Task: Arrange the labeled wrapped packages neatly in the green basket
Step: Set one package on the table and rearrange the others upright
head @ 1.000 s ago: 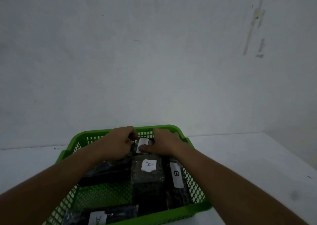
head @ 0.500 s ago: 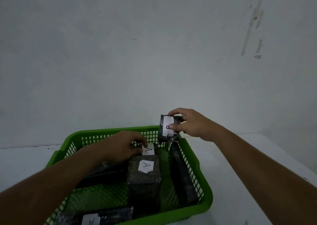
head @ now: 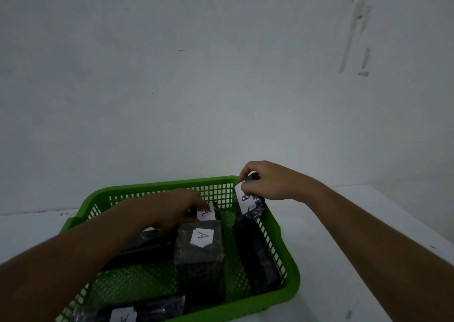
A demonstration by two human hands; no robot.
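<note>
Our right hand (head: 266, 183) pinches the top of a dark wrapped package marked B (head: 249, 202), holding it upright over the far right corner of the green basket (head: 290, 267), its lower end just inside the rim. Our left hand (head: 172, 210) is curled down on a package at the far wall whose label (head: 206, 214) is partly hidden, fingers pressed against it.

In front of that one sits a package labelled A (head: 200, 250) in the middle of the basket. A long dark package (head: 258, 253) lies along the right wall, another (head: 145, 243) lies under our left forearm, and one more A package (head: 132, 313) rests at the near edge. We judge the arranging partly done: the pieces lie at mixed angles, and B is not yet set down.

Bare mesh floor shows near the left and between the middle package and the right-wall one. The table (head: 344, 235) to the right is open.
</note>
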